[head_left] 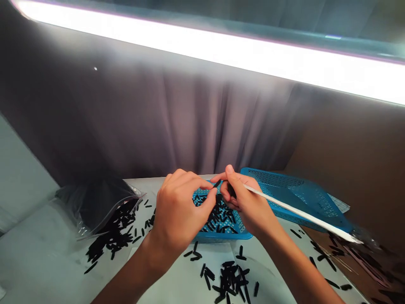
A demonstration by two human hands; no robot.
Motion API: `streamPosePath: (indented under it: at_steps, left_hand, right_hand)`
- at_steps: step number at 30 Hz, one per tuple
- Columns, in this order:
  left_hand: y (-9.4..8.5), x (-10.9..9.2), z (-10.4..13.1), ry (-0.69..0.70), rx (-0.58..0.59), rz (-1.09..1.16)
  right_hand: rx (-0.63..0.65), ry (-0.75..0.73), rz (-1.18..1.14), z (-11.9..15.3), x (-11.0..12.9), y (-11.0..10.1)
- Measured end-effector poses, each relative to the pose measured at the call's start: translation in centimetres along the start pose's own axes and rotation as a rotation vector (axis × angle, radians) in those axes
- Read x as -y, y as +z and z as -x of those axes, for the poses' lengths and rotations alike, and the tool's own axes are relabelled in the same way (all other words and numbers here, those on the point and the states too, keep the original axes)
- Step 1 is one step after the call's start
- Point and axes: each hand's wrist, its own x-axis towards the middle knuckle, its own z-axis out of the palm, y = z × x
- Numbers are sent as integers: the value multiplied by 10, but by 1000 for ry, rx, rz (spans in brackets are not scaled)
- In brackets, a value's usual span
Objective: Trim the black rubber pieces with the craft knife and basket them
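My left hand is closed in a pinch, with a small black strip-like piece between thumb and forefinger. Opposite it, my right hand is wrapped around a long thin white stick, which slants back over my right forearm. My right forefinger reaches to the black piece. Something dark shows inside my right palm, too hidden to name. Under both hands sits a blue perforated basket holding many similar black pieces. Another pile of black pieces lies on the white table in front of the basket.
At left, a clear zip bag full of black pieces lies beside a loose heap. A second blue basket stands at the back right. Loose pieces lie along the right edge. A bright tube lamp crosses above, before a curtain.
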Motion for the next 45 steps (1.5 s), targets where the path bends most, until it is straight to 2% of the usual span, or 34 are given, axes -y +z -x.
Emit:
streamPosePath:
  at_steps: [6,11,23,31,45]
  left_hand:
    - [-13,3,-7,-32,13,18]
    - [-18,-2,-5,-11,14,71]
    - [-27,-9,-7,117,-117,77]
    - [-29,-13,-9,142,-129,111]
    - [-30,-13,-8,62,-98,182]
  right_hand:
    - [3,-107,226,9,27,-17]
    - [42,-148,328,17,36,-19]
    - [32,-166,331,26,46,-16]
    - [49,-169,325,25,49,-17]
    - [30,-235,323,30,49,-16]
